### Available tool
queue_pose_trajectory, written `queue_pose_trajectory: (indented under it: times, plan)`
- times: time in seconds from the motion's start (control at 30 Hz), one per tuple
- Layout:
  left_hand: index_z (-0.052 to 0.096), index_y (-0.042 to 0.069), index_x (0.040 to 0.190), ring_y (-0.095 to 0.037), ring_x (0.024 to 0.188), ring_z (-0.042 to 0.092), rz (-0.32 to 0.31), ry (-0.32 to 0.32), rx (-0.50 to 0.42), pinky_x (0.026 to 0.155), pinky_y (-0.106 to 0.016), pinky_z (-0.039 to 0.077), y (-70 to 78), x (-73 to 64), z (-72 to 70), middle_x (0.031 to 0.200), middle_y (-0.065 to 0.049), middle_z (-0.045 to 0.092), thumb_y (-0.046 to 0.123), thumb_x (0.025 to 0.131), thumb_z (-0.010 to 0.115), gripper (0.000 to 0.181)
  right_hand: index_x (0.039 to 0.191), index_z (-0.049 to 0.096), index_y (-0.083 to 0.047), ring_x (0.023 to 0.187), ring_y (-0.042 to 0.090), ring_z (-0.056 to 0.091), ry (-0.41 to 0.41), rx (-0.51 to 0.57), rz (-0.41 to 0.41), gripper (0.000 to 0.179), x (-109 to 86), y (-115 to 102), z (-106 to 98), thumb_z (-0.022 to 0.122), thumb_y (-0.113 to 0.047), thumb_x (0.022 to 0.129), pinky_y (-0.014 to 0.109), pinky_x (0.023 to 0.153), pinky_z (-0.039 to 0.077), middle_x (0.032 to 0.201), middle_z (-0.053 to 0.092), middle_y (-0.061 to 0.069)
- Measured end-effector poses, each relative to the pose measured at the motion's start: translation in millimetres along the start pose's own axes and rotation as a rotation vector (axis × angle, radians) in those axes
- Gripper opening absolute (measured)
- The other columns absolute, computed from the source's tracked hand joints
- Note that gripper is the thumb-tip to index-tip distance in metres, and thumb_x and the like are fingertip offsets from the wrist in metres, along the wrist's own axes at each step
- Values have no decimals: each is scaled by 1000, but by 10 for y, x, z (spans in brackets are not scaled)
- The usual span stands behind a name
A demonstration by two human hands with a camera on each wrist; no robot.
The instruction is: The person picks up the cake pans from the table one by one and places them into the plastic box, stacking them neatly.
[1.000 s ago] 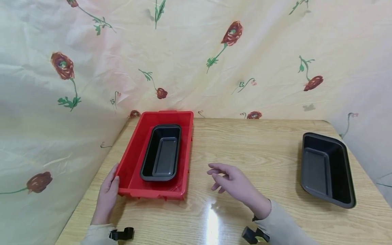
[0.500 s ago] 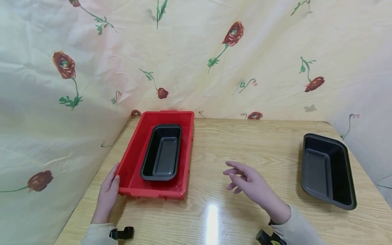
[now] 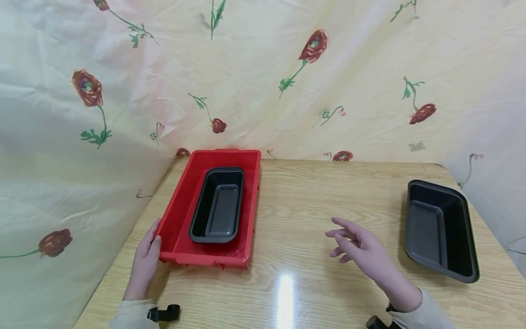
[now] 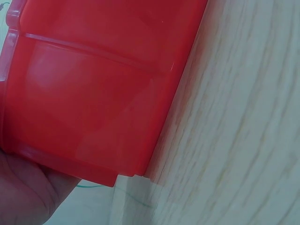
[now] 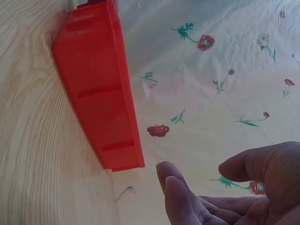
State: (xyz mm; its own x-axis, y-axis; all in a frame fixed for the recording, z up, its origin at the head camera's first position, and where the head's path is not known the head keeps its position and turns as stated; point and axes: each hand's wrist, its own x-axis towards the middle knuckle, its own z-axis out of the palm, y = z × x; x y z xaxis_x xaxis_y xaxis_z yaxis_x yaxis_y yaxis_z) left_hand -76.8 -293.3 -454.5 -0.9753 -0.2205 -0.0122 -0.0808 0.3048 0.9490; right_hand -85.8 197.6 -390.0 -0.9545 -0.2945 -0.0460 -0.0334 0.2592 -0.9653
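Observation:
A red plastic tray [image 3: 174, 214] lies on the left part of the table with a black loaf pan [image 3: 223, 210] inside it. My left hand [image 3: 145, 256] grips the tray's near left corner, thumb on the rim. In the left wrist view the tray's outer wall [image 4: 93, 93] fills much of the picture beside that hand [image 4: 28, 192]. My right hand [image 3: 363, 249] hovers over the table between the tray and a second black loaf pan [image 3: 425, 228], fingers loosely bent and holding nothing. The right wrist view shows its thumb and fingers apart, with the tray [image 5: 96, 89] beyond them.
The wood-grain table [image 3: 304, 196] reaches back to a wall covered in flowered cloth [image 3: 255, 82]. The same cloth runs along the left side and at the right. The second loaf pan stands near the table's right edge.
My right hand has moved to the right, away from the tray and closer to the second loaf pan. The left hand keeps its grip on the tray, which stays in place.

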Motion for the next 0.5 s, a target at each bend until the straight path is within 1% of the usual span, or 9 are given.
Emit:
queue_pose_trajectory:
  times: [0.23,0.4,0.5]
  plan:
    - [20,26,157,-35,136,32,-25,-3,0,86,-12,44,13,2,5,158,-10,25,23,107,32,51,148,32,3,86,23,68,20,-43,40,53,-111,39,-129,49,-21,104,36,68,57,128,56,26]
    - [20,28,157,-34,137,32,-30,0,12,86,-12,43,15,3,1,158,-9,25,24,107,32,51,147,32,5,84,21,69,38,-54,36,52,-166,65,-169,48,-20,104,37,67,57,127,56,29]
    - [20,28,157,-34,136,33,-32,2,17,86,-12,44,15,6,4,158,-10,25,23,107,33,51,147,33,5,83,20,69,64,-67,32,51,-206,83,-188,48,-19,104,36,66,57,126,56,29]
